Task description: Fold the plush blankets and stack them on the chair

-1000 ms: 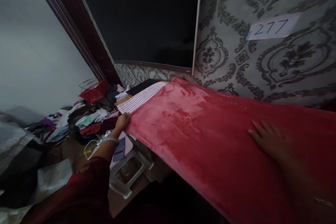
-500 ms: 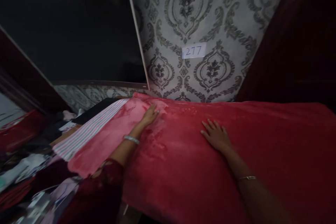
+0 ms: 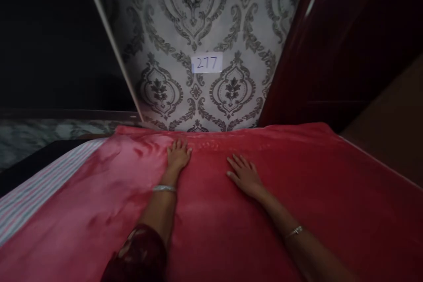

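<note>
Both hands flat on red fleece blanket point(image 3: 297, 194), fingers spread: left hand point(image 3: 177, 157), right hand point(image 3: 246, 176). Looks soft, light, limp, w/ some slide; best pinched at far edge just beyond fingertips.

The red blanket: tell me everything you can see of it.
The red blanket looks plush and velvety, with a soft sheen. It lies spread flat over a raised surface, its far edge against the patterned wall. Faint ripples show near the left hand. Both hands rest palm-down on it, the right hand beside the left. A striped cloth lies at its left edge.
</note>
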`<state>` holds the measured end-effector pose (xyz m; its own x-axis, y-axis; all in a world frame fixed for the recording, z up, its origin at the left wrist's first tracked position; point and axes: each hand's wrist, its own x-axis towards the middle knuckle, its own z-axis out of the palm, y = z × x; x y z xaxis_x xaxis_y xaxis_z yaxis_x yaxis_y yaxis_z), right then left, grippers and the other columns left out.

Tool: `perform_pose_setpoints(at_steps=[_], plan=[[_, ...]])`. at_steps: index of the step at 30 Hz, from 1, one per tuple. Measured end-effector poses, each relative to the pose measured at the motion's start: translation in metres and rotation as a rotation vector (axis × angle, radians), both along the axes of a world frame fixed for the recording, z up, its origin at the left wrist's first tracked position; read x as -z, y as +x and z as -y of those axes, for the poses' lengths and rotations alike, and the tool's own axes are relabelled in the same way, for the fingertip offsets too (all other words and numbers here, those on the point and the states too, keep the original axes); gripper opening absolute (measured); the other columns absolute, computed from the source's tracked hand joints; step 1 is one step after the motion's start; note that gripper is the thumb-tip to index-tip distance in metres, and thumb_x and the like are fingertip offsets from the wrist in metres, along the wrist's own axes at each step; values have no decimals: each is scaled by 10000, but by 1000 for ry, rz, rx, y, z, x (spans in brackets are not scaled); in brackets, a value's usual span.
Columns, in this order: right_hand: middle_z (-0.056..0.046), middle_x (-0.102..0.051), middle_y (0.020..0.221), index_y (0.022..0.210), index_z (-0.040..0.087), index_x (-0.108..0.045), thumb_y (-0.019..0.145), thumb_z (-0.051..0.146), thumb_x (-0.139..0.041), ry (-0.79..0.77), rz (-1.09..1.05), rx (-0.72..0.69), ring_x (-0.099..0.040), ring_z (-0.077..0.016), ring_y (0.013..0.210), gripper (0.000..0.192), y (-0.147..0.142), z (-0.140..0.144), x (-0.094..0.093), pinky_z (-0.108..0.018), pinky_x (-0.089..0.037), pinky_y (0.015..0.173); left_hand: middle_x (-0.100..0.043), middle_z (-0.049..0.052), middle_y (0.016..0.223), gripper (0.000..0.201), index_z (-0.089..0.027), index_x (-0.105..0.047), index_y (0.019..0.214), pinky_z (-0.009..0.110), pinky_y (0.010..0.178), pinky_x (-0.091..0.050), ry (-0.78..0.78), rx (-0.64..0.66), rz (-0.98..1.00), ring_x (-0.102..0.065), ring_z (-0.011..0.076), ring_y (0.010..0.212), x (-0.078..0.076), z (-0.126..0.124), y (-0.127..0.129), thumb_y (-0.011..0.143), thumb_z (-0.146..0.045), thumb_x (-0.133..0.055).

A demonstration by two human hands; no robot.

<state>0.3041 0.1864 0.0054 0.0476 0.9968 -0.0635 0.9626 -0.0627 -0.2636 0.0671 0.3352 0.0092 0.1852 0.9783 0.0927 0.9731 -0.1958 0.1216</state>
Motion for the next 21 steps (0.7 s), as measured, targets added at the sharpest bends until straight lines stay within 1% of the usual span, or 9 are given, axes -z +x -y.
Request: perform_pose_setpoints(at_steps=[2, 5, 8, 11, 13, 15, 18, 19, 21], plan=[[-92, -234, 1649, 1567, 229, -339, 1005, 490, -348, -4, -22, 30, -173, -333, 1530, 620, -17, -9, -18, -615, -204, 1189, -318, 141, 1626, 569, -247, -426, 1525, 630, 1153, -254, 20, 9, 9, -269, 373, 1491, -2, -3, 1, 994, -438, -359], [-36, -227, 1651, 1566, 263, -330, 1007, 473, -358, 190, -4, -144, -169, -300, 1533, 598, -53, -31, -31, -586, -162, 1215, -304, 90, 1638, 539, -304, -420, 1525, 680, 1130, -264, 32, 78, 36, -252, 387, 1495, -3, -9, 1, 999, -397, -346], [2, -274, 1633, 1549, 284, -355, 1010, 505, -336, 198, -7, -273, -251, -257, 1512, 583, -82, -53, -24, -506, -238, 1208, -316, 63, 1634, 528, -302, -428, 1518, 688, 1141, -251, 2, 148, 11, -234, 355, 1510, -4, -14, -1, 1007, -339, -303], [34, -277, 1627, 1543, 332, -348, 1001, 567, -329, 215, 13, -358, -265, -249, 1505, 591, -79, -63, -12, -492, -231, 1206, -316, 59, 1632, 526, -295, -446, 1508, 687, 1137, -263, -18, 141, -42, -252, 348, 1505, -3, -17, -1, 1003, -331, -305], [71, -300, 1619, 1527, 377, -359, 1000, 602, -314, 206, 40, -364, -269, -225, 1502, 575, -52, -65, -9, -467, -217, 1211, -328, 61, 1625, 527, -298, -444, 1508, 689, 1126, -280, 2, 136, -52, -276, 350, 1495, -2, -20, 0, 999, -338, -314], [69, -319, 1618, 1520, 371, -378, 1006, 609, -303, 195, 79, -290, -257, -207, 1507, 571, -8, -66, -8, -444, -187, 1221, -336, 68, 1621, 530, -291, -446, 1508, 691, 1119, -287, 21, 137, -54, -287, 353, 1490, 0, -22, 0, 999, -344, -308], [-84, -293, 1631, 1544, 240, -375, 1025, 497, -326, 160, 101, -132, -235, -288, 1515, 582, 78, -61, -5, -537, -213, 1197, -349, 86, 1613, 534, -272, -461, 1501, 693, 1108, -301, 25, 146, -57, -292, 361, 1487, 2, -24, -1, 997, -341, -298], [-100, -282, 1633, 1546, 243, -375, 1021, 487, -333, 144, 110, -77, -235, -304, 1515, 580, 109, -58, -2, -564, -215, 1190, -359, 87, 1609, 534, -274, -467, 1497, 692, 1103, -311, 27, 148, -54, -297, 363, 1485, 2, -25, -1, 993, -339, -305], [-62, -256, 1647, 1563, 305, -330, 1019, 488, -310, 104, 153, 71, -217, -271, 1525, 574, 170, -49, 6, -553, -198, 1203, -380, 79, 1599, 535, -291, -474, 1492, 689, 1094, -330, 39, 149, -44, -310, 364, 1479, 3, -27, -3, 981, -338, -325]])
